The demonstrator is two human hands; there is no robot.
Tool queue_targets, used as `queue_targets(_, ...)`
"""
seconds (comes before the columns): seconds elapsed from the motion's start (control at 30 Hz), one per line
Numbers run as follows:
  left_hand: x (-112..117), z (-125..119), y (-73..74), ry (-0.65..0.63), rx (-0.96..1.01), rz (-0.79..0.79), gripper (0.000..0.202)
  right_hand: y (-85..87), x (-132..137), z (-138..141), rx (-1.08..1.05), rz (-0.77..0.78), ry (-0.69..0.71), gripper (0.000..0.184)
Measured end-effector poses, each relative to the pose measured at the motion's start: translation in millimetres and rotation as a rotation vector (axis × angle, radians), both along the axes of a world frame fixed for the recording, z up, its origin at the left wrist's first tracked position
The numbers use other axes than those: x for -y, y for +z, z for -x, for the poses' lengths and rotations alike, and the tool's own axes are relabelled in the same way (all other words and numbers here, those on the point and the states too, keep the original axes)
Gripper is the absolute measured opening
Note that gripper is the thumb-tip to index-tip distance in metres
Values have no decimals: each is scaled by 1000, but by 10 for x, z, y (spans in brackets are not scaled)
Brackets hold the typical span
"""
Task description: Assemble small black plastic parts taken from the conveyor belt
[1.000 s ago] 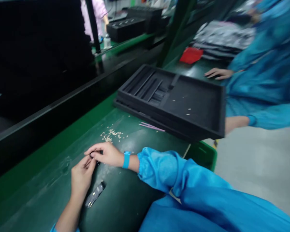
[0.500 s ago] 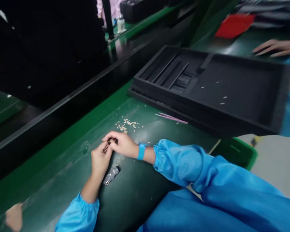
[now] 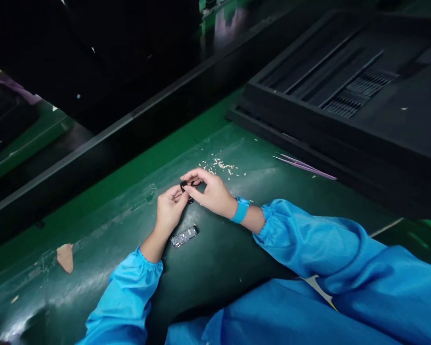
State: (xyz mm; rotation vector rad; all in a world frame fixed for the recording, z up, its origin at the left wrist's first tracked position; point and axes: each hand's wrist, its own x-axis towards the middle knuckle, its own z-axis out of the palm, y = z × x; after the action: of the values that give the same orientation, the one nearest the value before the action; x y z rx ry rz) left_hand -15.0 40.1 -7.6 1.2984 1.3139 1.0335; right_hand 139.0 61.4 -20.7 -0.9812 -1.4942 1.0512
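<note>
Black part (image 3: 183, 185), held by left hand (image 3: 169, 207) and right hand (image 3: 216, 194), any writing illegible

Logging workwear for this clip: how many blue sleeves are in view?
2: the left sleeve, below the left hand and running off the bottom edge; the right sleeve, right of the right hand. No others show.

Board (image 3: 184, 236) laid on surface (image 3: 215, 261), right of left wrist. Small part (image 3: 183, 186) held between left hand (image 3: 169, 208) and right hand (image 3: 215, 194). Bits (image 3: 221, 166) scattered behind right hand. Tweezers (image 3: 305, 166) placed beside trays (image 3: 301, 123), right. Scrap (image 3: 65, 258) seen far left.
</note>
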Motion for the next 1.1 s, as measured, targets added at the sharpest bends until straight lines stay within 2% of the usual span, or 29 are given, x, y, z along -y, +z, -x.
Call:
queue_targets(0.13,6,12,10,8,38,13,41,-6,-7,14,46,-48,-30,12)
queue_targets(0.27,13,66,48,5,-16,25,46,21,-21,43,68,-69,-19,11)
queue_targets(0.4,-48,131,-17,23,-68,45,54,1,-114,58,86,-63,-24,8)
queue_targets(0.57,-77,150,-53,76,-103,73,59,28,-148,49,150,-82,-35,13)
queue_targets(0.73,-107,139,-20,97,-84,91,62,64,-162,22,91,-36,-129,18)
queue_targets(0.8,-115,133,-13,90,-55,97,62,57,-163,25,36,1,-143,14)
queue_targets(0.83,-116,131,-11,90,-55,96,62,52,-158,30,-1,23,-124,12)
queue_targets(0.93,-104,134,1,87,-104,73,60,38,-132,50,-80,64,7,32)
queue_targets(1.1,-82,133,61,24,-229,-14,50,43,-120,60,-67,83,93,25)
